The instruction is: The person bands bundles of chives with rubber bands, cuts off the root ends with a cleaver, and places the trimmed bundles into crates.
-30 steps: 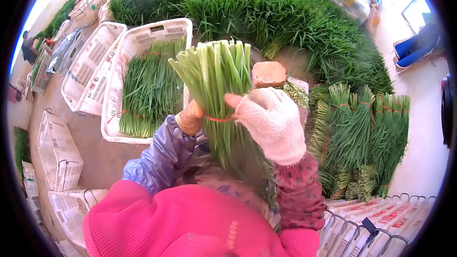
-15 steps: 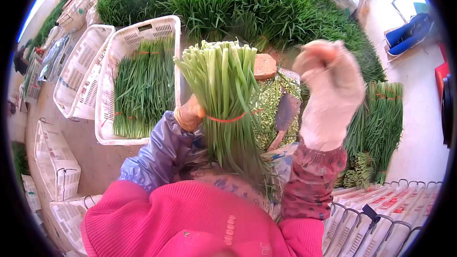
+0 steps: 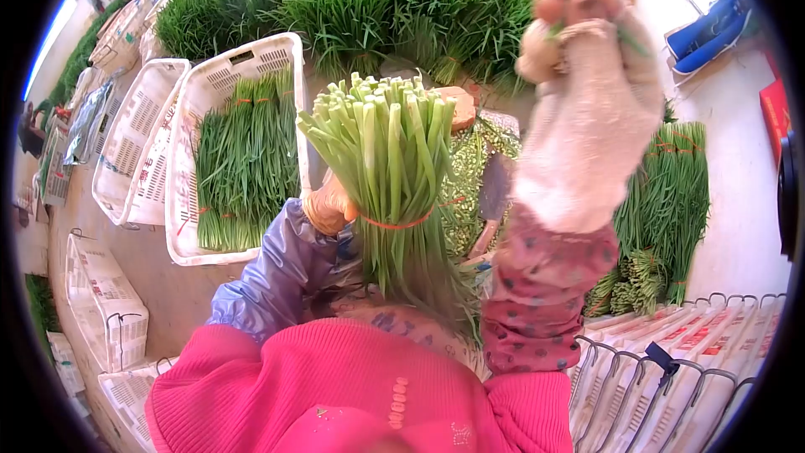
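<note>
A thick bunch of green stalks stands upright before me, cut ends up, with a red band around it. My left hand, in an orange glove, grips the bunch from its left side at the band. Raised at the upper right is my right hand, in a white knit glove with bare fingertips. Its fingers are curled, and a thin green bit shows by them. Behind the bunch, a blade with a wooden handle lies on chopped green pieces, near an orange-brown block.
A white crate of banded bunches is on the left, beside other white crates. Loose greens are heaped at the back. More tied bunches lie at the right, above stacked white crates with metal handles at the lower right.
My right hand has left the band and risen to the upper right, uncovering the blade and chopped pieces. My left hand still holds the bunch.
</note>
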A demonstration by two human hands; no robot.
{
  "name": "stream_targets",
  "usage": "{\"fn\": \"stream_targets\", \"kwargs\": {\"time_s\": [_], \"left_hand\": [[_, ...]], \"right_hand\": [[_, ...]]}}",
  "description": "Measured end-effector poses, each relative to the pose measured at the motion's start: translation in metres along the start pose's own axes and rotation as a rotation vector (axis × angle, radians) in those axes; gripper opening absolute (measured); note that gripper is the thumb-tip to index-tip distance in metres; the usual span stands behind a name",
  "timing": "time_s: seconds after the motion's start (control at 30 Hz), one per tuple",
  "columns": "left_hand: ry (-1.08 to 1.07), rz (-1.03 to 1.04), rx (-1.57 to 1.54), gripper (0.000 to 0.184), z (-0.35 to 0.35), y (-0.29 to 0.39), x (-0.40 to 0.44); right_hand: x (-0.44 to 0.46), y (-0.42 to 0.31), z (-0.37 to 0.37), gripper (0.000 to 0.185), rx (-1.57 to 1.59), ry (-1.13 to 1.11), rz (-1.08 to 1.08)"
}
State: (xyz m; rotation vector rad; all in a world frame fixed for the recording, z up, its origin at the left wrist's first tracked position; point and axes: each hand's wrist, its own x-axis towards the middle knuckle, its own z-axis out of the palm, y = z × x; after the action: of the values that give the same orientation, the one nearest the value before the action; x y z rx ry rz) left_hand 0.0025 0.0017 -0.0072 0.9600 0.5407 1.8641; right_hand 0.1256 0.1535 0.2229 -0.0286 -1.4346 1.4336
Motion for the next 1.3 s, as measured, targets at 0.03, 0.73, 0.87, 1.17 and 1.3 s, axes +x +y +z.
{"fn": "stream_targets", "kwargs": {"time_s": [0.03,0.73,0.87,1.17,1.3], "left_hand": [[0.091,-0.042,-0.015,0.117,0.004,0.001,-0.001],[0.09,0.162,0.788,0.106,0.019,0.129,0.145],[0.122,0.235,1.237,0.113,0.03,0.146,0.177],[-0.294,-0.06,2.108,0.117,-0.024,0.01,0.182],[-0.33,-0.528,2.114,0.121,-0.05,-0.07,0.169]], "right_hand": [[0.006,-0.001,-0.015,0.021,0.008,-0.135,0.0],[0.035,-0.014,-0.096,0.015,-1.008,0.355,-0.374],[0.005,0.022,-0.157,0.025,-1.281,0.099,-0.033],[-0.189,0.157,-0.208,0.04,-1.374,-0.238,1.135],[-0.223,0.195,-0.221,0.038,-1.399,-0.169,1.259]]}}
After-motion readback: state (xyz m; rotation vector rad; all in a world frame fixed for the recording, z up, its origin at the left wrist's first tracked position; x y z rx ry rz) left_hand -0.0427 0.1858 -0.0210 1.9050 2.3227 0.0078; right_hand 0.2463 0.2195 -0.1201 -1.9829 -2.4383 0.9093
